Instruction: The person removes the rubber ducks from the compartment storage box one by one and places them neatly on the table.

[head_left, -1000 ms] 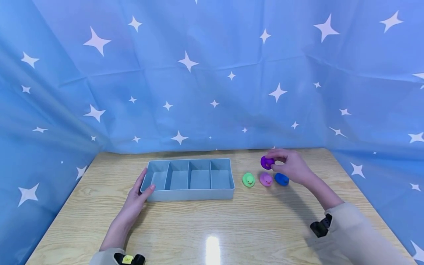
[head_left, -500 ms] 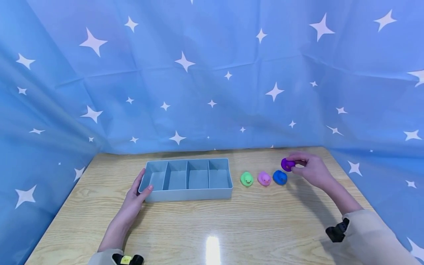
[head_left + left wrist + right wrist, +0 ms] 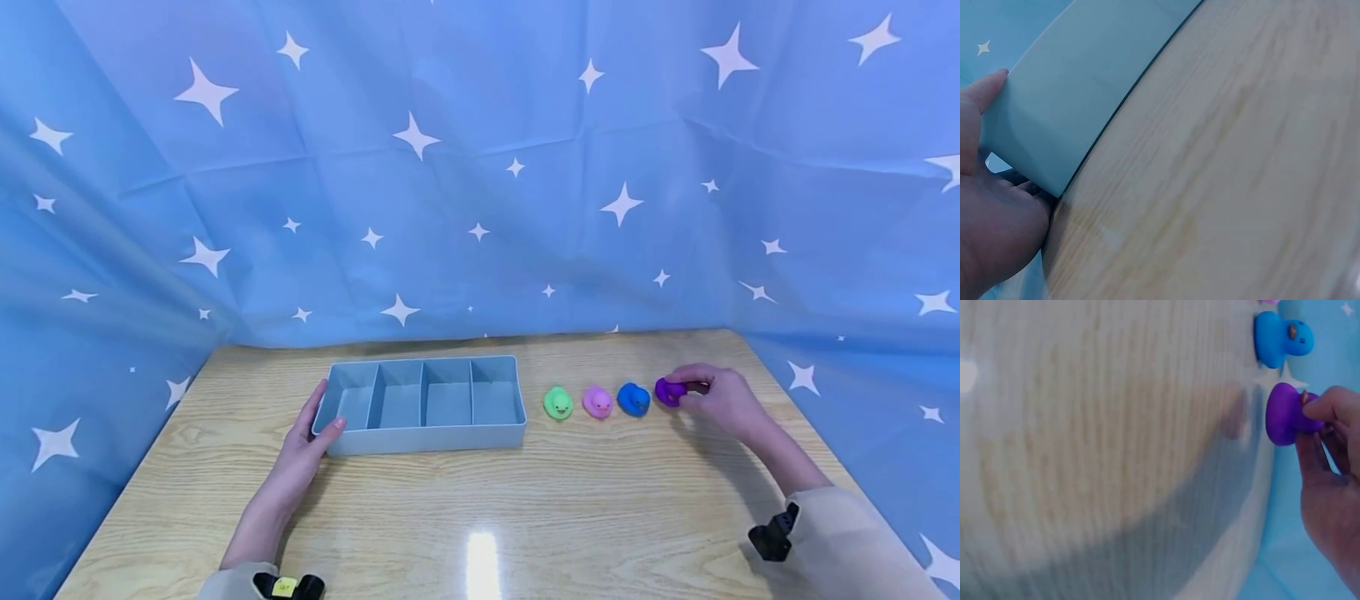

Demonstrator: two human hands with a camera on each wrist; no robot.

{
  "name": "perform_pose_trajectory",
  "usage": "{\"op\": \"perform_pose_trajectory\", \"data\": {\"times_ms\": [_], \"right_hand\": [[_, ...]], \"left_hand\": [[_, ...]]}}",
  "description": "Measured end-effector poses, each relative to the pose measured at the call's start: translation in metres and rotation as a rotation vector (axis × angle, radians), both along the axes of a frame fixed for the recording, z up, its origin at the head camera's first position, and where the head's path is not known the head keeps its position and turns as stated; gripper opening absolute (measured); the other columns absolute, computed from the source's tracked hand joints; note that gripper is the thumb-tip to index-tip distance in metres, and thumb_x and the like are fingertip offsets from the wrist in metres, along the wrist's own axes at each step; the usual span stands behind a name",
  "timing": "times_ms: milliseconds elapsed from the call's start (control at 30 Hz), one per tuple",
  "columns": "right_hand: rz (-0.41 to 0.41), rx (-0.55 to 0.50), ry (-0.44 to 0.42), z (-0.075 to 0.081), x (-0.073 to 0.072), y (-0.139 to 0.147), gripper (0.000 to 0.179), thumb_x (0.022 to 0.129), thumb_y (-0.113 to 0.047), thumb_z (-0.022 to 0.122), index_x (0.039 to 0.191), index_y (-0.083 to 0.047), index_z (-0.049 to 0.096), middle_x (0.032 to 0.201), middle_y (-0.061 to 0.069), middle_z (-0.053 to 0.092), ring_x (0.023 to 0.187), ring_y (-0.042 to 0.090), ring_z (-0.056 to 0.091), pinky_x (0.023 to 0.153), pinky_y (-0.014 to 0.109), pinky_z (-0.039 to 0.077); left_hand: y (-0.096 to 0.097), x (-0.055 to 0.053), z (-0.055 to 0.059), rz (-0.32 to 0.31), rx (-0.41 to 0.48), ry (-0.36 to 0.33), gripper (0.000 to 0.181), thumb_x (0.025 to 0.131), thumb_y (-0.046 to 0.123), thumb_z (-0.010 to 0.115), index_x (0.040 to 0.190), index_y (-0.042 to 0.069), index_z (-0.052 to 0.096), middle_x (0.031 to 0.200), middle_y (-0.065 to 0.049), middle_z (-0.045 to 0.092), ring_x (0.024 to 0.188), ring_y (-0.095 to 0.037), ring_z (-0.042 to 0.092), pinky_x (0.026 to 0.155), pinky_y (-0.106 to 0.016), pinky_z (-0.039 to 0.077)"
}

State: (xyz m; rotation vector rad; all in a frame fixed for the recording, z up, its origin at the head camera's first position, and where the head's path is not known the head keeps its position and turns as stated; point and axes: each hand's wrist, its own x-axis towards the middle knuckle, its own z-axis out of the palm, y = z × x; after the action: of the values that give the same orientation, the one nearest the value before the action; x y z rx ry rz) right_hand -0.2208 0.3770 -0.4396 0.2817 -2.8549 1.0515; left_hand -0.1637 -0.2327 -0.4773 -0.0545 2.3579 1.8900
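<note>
My right hand (image 3: pixel 723 400) pinches a small purple rubber duck (image 3: pixel 668 392) between thumb and fingers at the right end of a row of ducks. In the right wrist view the purple duck (image 3: pixel 1282 415) is low over the tabletop, its base toward the wood and the fingers around its head. Just left of it sits a blue rubber duck (image 3: pixel 633 400), then a pink one (image 3: pixel 597 402) and a green one (image 3: pixel 558 403). My left hand (image 3: pixel 296 454) holds the left end of a blue-grey divided storage box (image 3: pixel 427 438), thumb over the front rim, fingers along the end wall.
The box's compartments, split by thin dividers (image 3: pixel 424 396), hold nothing. Everything stands on a light wood table (image 3: pixel 480 500) whose back edge meets a blue curtain with white stars (image 3: pixel 480 167). A bright light reflection (image 3: pixel 482 567) shows near the front.
My right hand carries the purple duck rightward from behind the pink and blue ducks, then down and forward beside the blue one. The left hand stays on the box.
</note>
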Motion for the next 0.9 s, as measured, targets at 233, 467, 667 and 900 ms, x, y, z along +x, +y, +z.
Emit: {"op": "perform_pose_trajectory", "data": {"times_ms": [233,467,667,900], "right_hand": [[0.006,0.028,-0.008,-0.0053,0.0020,0.0017,0.028,0.083,0.002,0.077,0.111,0.004,0.076,0.120,0.027,0.067,0.106,0.043,0.067,0.077,0.013,0.050],[0.015,0.014,-0.032,-0.0073,0.0005,0.0008,0.030,0.083,0.004,0.074,0.113,0.004,0.075,0.120,0.027,0.067,0.105,0.041,0.067,0.075,0.016,0.052],[0.020,-0.013,-0.055,-0.0088,-0.0001,0.0015,0.033,0.085,0.008,0.070,0.117,0.005,0.073,0.124,0.029,0.065,0.108,0.042,0.065,0.072,0.019,0.053],[0.029,-0.007,-0.070,-0.0084,0.0000,0.0029,0.033,0.086,0.010,0.065,0.118,0.005,0.073,0.125,0.031,0.064,0.105,0.036,0.064,0.067,0.022,0.053]], "left_hand": [[0.0002,-0.0002,0.0004,-0.001,0.000,0.004,0.075,0.109,0.035,0.052,0.166,0.036,0.003,0.171,-0.007,-0.010,0.155,-0.038,-0.011,0.119,-0.067,0.003],[0.0002,-0.0001,0.0006,-0.004,0.004,0.009,0.076,0.109,0.036,0.052,0.166,0.034,0.003,0.171,-0.007,-0.010,0.155,-0.038,-0.011,0.119,-0.067,0.003],[-0.0003,0.0010,0.0001,-0.010,0.008,0.004,0.076,0.108,0.039,0.053,0.166,0.038,0.003,0.171,-0.006,-0.011,0.155,-0.036,-0.012,0.120,-0.067,0.003],[-0.0002,-0.0005,0.0002,-0.002,0.004,0.008,0.076,0.109,0.034,0.052,0.167,0.032,0.003,0.171,-0.010,-0.007,0.155,-0.037,-0.009,0.121,-0.064,0.004]]}}
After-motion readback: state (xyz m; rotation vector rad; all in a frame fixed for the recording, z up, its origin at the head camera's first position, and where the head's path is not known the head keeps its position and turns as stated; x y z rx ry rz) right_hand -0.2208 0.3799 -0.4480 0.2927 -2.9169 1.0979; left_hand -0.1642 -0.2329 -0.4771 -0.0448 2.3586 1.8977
